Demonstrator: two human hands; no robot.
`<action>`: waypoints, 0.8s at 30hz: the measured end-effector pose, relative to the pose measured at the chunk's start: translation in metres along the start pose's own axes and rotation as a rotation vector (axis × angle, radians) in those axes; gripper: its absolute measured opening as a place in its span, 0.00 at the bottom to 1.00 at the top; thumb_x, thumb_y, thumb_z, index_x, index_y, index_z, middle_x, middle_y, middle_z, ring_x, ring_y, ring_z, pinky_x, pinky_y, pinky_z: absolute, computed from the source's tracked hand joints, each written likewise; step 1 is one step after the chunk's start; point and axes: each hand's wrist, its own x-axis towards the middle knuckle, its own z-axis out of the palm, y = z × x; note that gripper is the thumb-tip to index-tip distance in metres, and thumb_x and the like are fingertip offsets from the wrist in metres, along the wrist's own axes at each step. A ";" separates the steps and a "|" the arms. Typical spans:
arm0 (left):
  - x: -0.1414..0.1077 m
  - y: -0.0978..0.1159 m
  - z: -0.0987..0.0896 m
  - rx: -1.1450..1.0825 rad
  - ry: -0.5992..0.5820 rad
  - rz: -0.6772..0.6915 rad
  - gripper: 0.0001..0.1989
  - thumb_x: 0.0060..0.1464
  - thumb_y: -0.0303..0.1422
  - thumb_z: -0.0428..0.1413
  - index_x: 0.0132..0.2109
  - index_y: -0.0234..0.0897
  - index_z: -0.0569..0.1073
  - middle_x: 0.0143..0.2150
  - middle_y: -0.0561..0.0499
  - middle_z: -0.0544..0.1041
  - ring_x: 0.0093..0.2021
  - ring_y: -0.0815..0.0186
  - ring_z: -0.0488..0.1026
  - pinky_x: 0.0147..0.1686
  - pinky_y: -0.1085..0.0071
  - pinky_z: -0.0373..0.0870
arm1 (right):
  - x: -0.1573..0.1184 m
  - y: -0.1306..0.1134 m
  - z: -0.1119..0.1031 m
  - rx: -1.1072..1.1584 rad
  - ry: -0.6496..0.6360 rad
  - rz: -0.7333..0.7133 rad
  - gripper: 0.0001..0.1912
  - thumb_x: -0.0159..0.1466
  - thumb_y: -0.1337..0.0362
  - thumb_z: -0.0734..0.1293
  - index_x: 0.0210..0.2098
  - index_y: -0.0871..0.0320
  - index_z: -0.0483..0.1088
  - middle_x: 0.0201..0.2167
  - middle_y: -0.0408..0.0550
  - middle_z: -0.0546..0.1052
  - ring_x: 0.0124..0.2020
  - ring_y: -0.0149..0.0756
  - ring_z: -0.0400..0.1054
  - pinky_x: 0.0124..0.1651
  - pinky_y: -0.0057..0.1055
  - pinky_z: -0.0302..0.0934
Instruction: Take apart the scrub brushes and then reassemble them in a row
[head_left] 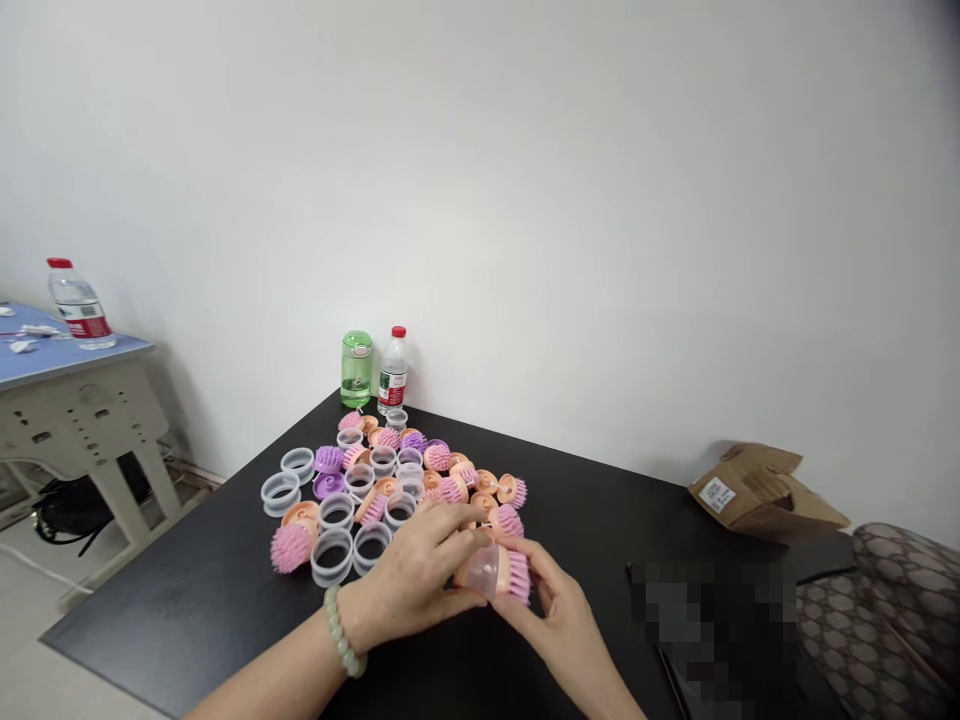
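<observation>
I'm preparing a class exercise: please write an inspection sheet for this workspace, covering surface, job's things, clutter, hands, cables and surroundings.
Surface: black table against a white wall.
Job's things: pink-bristled brush with a clear part, in hand; clear rings, pink brush heads and purple ones spread nearby.
Clutter: green bottle, red-capped bottle; brown cardboard package at right.
Hands: left hand on the clear part; right hand at the bristle end.
Cables: white cable on the floor, left.
Surroundings: blue-topped table at left, bearing another bottle.
</observation>
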 end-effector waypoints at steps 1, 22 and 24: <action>0.001 0.001 -0.001 -0.018 -0.035 -0.031 0.20 0.55 0.31 0.62 0.53 0.38 0.68 0.48 0.43 0.76 0.47 0.56 0.74 0.46 0.60 0.72 | 0.000 -0.001 0.000 -0.018 0.008 -0.034 0.18 0.59 0.60 0.73 0.48 0.52 0.73 0.45 0.51 0.78 0.47 0.47 0.75 0.49 0.38 0.69; 0.007 -0.017 -0.018 -1.443 0.058 -0.764 0.28 0.45 0.45 0.70 0.52 0.43 0.76 0.50 0.45 0.74 0.48 0.58 0.75 0.46 0.63 0.72 | -0.001 -0.025 -0.015 -0.550 -0.464 -0.313 0.23 0.52 0.69 0.77 0.47 0.48 0.74 0.47 0.48 0.77 0.49 0.52 0.68 0.54 0.46 0.68; 0.007 -0.018 -0.014 -1.428 0.102 -0.774 0.27 0.42 0.42 0.72 0.49 0.41 0.76 0.47 0.47 0.73 0.46 0.61 0.75 0.43 0.67 0.72 | 0.001 -0.019 -0.012 -0.601 -0.409 -0.346 0.29 0.52 0.69 0.78 0.52 0.47 0.73 0.51 0.49 0.77 0.51 0.54 0.68 0.55 0.49 0.67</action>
